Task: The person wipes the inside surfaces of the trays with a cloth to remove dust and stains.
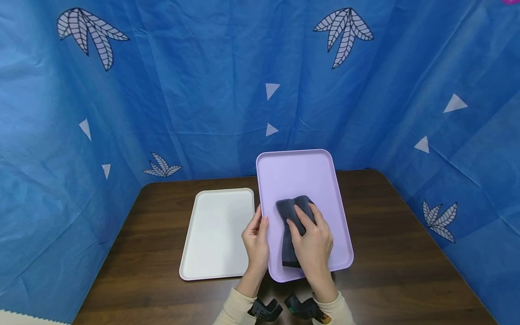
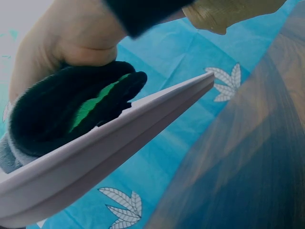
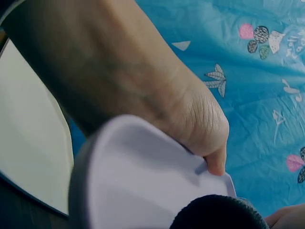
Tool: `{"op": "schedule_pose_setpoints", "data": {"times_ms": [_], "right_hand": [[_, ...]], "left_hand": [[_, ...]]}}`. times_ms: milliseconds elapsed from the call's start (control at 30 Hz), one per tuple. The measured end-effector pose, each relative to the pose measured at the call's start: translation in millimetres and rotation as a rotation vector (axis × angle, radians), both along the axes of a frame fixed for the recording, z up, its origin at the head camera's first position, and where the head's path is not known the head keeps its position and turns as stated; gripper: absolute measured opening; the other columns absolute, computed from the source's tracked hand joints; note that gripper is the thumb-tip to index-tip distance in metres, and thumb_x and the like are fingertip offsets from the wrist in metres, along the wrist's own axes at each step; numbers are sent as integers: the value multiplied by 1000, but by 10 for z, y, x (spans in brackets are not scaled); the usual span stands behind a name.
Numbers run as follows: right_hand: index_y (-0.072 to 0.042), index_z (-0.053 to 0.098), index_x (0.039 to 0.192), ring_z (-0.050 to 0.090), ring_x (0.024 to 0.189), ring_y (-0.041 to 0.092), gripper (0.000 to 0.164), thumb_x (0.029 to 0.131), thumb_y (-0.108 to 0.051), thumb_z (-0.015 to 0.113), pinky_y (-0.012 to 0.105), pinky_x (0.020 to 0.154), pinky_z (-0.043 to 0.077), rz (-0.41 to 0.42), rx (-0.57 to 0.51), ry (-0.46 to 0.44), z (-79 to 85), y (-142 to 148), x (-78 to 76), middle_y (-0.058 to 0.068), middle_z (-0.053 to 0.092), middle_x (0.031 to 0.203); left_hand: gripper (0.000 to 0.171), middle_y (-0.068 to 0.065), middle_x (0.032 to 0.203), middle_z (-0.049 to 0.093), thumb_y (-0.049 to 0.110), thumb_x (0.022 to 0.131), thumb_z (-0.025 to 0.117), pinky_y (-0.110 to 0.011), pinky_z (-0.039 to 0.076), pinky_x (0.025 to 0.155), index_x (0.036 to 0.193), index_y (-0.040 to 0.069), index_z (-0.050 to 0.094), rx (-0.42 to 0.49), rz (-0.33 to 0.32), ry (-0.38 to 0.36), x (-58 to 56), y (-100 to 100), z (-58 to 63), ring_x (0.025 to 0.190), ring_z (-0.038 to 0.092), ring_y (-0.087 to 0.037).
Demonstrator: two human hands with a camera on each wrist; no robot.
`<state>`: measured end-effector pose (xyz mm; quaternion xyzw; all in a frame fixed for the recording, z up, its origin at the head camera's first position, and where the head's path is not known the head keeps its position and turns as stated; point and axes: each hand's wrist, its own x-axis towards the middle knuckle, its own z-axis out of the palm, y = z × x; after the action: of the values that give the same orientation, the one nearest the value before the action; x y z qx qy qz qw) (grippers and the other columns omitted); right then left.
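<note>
A lilac tray (image 1: 298,174) is held tilted above the table, its far end raised. My left hand (image 1: 257,243) grips its left rim, the thumb over the edge and the fingers going behind it. On the tray's inner face lies a folded dark grey cloth (image 1: 289,239), which my right hand (image 1: 313,239) grips with curled fingers. In the left wrist view the folds of the cloth (image 2: 57,105) show a green patch inside, just over the tray rim (image 2: 143,112). The right wrist view shows the left thumb (image 3: 217,162) hooked over the tray's edge.
A white tray (image 1: 219,234) lies flat on the brown wooden table (image 1: 154,234), left of the lilac one. A blue patterned curtain (image 1: 203,90) hangs behind the table and along both sides.
</note>
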<state>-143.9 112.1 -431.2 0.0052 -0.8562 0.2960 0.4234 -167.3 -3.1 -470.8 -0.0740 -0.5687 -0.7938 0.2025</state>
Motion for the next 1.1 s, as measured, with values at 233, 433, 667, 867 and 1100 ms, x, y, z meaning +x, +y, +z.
{"op": "schedule_pose_setpoints", "data": {"times_ms": [233,433,667,867,1100], "right_hand": [[-12,76,109,65,87,40,41,69,-15,89,52,69,55,34,61,-6,14,-126,60,21,65,121],[-12,76,108,64,81,37,40,71,-16,88,47,64,55,64,105,-6,14,-212,107,19,64,123],[-12,77,107,61,74,33,40,69,-16,88,43,59,53,63,110,-5,-14,-230,130,19,65,123],[-13,77,107,61,72,32,40,68,-16,89,42,58,52,62,106,-10,-25,-202,127,18,65,123],[-14,77,107,65,81,35,41,67,-15,90,46,65,55,65,83,-22,-18,-129,113,16,66,123]], "left_hand": [[43,-25,137,54,8,100,53,-16,47,97,138,-9,47,0,-9,11,-5,-3,1,118,59,-4],[43,-21,144,47,11,101,52,-17,43,102,140,-7,45,31,-43,12,-2,0,4,129,52,-8],[43,-20,143,49,10,101,51,-18,45,101,141,-6,46,40,-53,5,15,3,5,126,55,-7],[42,-20,142,50,10,101,51,-18,44,101,140,-6,46,32,-47,15,15,14,-4,126,54,-8],[43,-21,142,50,10,100,53,-17,44,102,139,-8,47,22,-28,-2,3,31,-13,127,53,-8]]}}
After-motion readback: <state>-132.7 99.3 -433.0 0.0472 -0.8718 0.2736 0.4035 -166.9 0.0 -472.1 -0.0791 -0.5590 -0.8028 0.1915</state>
